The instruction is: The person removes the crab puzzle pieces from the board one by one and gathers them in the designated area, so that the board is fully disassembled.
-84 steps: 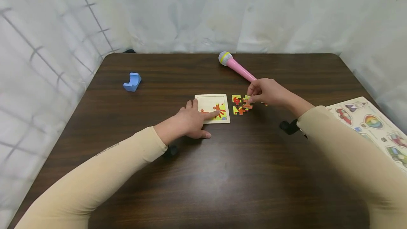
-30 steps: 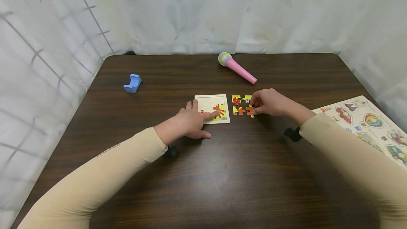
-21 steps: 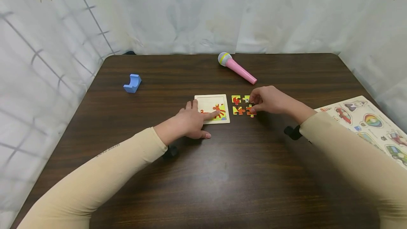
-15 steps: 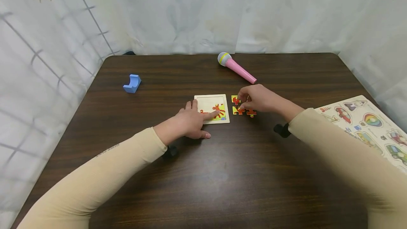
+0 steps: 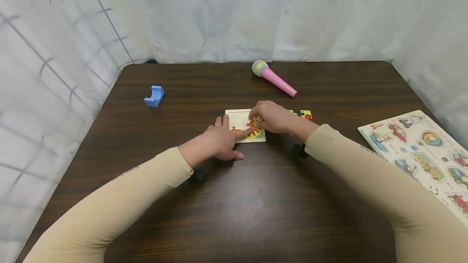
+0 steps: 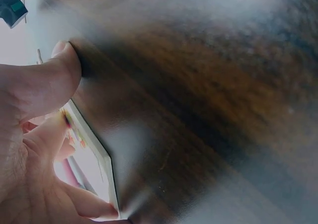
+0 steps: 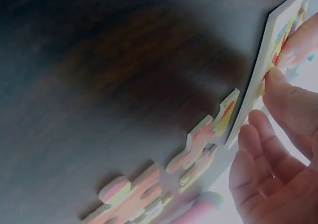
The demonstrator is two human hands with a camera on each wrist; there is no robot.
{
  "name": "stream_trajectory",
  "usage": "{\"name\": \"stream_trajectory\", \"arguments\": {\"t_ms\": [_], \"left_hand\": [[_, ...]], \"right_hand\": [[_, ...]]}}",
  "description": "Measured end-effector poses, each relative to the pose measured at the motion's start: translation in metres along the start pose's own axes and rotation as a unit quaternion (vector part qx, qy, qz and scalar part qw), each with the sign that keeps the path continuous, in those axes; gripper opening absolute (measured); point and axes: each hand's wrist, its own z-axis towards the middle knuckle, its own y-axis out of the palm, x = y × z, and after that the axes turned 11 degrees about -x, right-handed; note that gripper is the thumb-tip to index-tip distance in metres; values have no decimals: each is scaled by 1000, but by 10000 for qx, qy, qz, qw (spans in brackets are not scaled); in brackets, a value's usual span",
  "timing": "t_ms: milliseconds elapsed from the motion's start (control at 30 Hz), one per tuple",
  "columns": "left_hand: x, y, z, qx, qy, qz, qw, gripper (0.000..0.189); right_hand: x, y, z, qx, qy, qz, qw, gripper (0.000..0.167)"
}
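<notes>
A small wooden puzzle tray (image 5: pixel 235 114) lies mid-table, with red and yellow picture pieces fitted in its near right part. My left hand (image 5: pixel 221 139) rests on the tray's left side, fingers spread, the index finger reaching across the fitted pieces. Over the tray's right side, the thumb and index finger of my right hand (image 5: pixel 274 117) pinch a yellow puzzle piece (image 5: pixel 257 119), mostly covered by the fingertips. Several loose puzzle pieces (image 7: pixel 198 142) lie on the table just right of the tray. From the head view, the right hand hides most of them; one loose piece (image 5: pixel 306 114) shows.
A pink toy microphone (image 5: pixel 278 82) lies behind the tray. Far left sits a light blue curved block (image 5: pixel 154 96). A large picture board (image 5: pixel 393 155) with vehicles lies at the right edge, beside my right forearm. White curtains (image 5: pixel 219 19) hang around the dark table (image 5: pixel 226 214).
My right hand has moved left from the loose pieces to the tray, carrying a puzzle piece. My left hand stays in place on the tray.
</notes>
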Motion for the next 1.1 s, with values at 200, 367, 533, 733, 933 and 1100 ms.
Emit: {"name": "stream_trajectory", "arguments": {"t_ms": [200,367,533,733,933,1100], "left_hand": [[-4,3,2,120,220,-14,9997,82],[-10,6,1,181,418,-98,9989,77],[-10,6,1,175,388,-66,9991,76],[-8,4,-1,56,275,-74,9996,77],[-7,1,-2,-45,259,-181,9995,77],[-7,1,-2,-82,261,-198,9994,77]], "right_hand": [[1,2,0,24,146,45,9999,21],[2,3,2,-44,190,37,9998,22],[2,2,3,-71,181,88,9998,22],[4,-1,3,-105,229,503,9984,20],[8,-5,3,-24,194,1064,9941,14],[6,-6,4,-80,148,1133,9934,14]]}}
